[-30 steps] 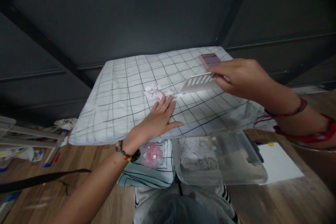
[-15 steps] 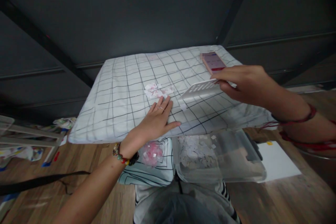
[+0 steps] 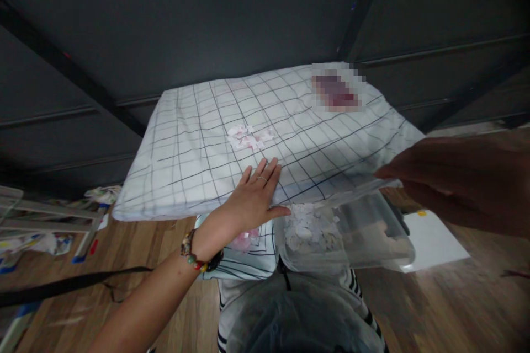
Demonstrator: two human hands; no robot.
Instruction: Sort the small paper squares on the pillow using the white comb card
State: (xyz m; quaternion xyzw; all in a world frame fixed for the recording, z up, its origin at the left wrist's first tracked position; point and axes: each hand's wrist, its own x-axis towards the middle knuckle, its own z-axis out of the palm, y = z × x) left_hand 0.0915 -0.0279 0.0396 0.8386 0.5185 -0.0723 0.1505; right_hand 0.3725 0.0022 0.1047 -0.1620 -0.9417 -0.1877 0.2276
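My left hand lies on the near edge of the white checked pillow, fingers spread and holding nothing. Just beyond its fingertips is a small heap of white and pinkish paper scraps. My right hand, dark and blurred, is at the pillow's right front edge. Its fingers are closed on the white slotted plastic piece, now seen almost edge-on and mostly hidden. Below stands a clear plastic box with many white paper scraps in its left part.
A pixelated phone lies at the pillow's back right. Left of the box is a pale green patterned cloth item with pink scraps on it. A white sheet lies on the floor at right. Dark panels rise behind.
My right hand has moved down and right from above the pillow, with the slotted piece tipping edge-on near the box. My left hand has slid slightly right, staying on the pillow.
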